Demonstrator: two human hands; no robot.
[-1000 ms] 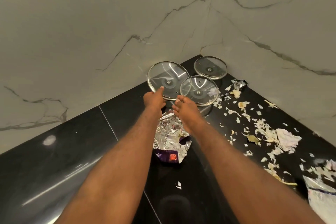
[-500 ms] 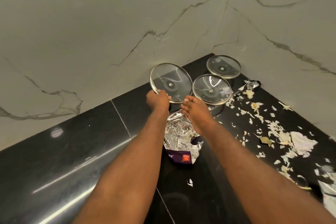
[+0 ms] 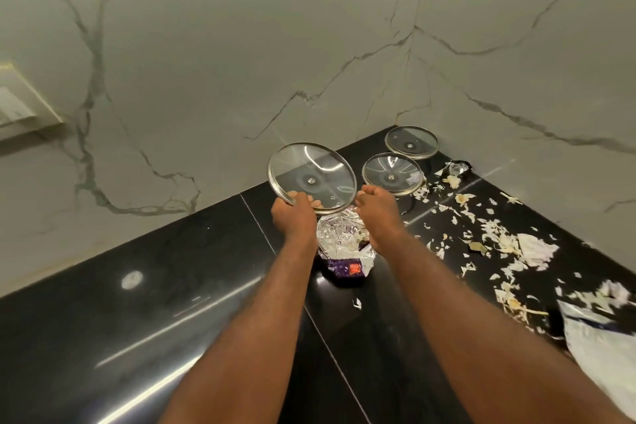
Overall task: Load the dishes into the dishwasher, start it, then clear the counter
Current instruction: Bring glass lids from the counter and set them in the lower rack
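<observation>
My left hand [image 3: 293, 215] grips the near rim of a large glass lid [image 3: 311, 177] with a steel edge, tilted up off the black counter [image 3: 172, 286]. A medium glass lid [image 3: 392, 173] lies flat just right of it, and a small glass lid [image 3: 411, 142] lies in the corner behind that. My right hand [image 3: 377, 208] reaches beside the large lid's right edge, in front of the medium lid; what its fingers hold is hidden. Below both hands lies a crumpled foil wrapper [image 3: 344, 246] with a purple end.
White peel scraps and paper bits [image 3: 495, 234] litter the counter's right side. A foil packet [image 3: 602, 337] lies at the right edge. Marble walls [image 3: 206, 62] meet in the corner behind the lids. A switch plate [image 3: 17, 103] sits on the left wall.
My left hand closed on the large lid's rim and tilted it up off the counter. My right hand stayed near the medium lid. The view shifted left.
</observation>
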